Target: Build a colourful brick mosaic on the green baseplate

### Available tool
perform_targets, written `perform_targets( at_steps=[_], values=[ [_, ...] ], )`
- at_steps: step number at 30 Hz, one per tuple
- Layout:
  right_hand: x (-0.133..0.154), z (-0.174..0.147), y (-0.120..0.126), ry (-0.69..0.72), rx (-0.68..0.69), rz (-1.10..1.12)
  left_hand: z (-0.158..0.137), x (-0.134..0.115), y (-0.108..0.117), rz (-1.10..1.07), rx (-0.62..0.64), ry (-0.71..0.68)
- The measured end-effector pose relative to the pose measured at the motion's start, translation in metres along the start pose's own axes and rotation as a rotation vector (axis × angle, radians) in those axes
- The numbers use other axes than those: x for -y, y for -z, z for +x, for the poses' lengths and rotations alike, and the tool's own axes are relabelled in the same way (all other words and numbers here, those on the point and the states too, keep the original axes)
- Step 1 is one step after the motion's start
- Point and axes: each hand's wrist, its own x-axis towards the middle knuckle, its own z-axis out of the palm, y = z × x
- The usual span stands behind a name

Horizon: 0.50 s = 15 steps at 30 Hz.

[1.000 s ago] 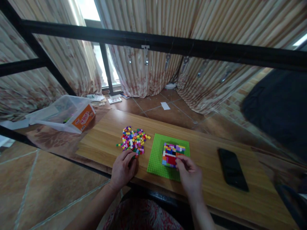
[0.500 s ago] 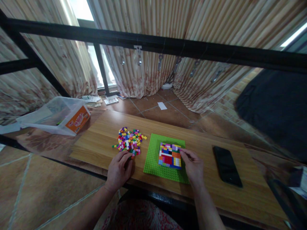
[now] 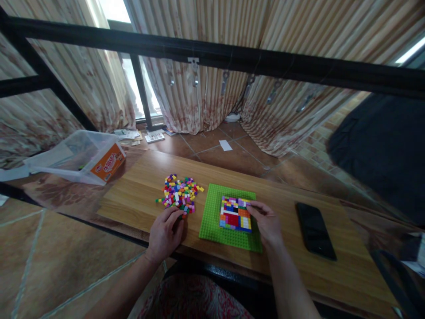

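Through the head view I see the brick mosaic [image 3: 234, 218] on the green baseplate [image 3: 208, 221], the right hand [image 3: 268, 223] bunched at its far right corner, the left hand [image 3: 165, 234] curled beside the loose bricks [image 3: 179, 193]; whether either pinches a brick, I cannot tell. I'd judge the mosaic light, stiff, liable to shed pieces, best held by opposite sides
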Motion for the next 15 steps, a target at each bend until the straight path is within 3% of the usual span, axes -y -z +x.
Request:
perform_targets(
  at_steps=[15],
  values=[
    [0.022,0.008,0.004,-0.117,0.089,-0.163,-0.001,0.001,-0.001,0.010,0.009,0.003]
  ],
)
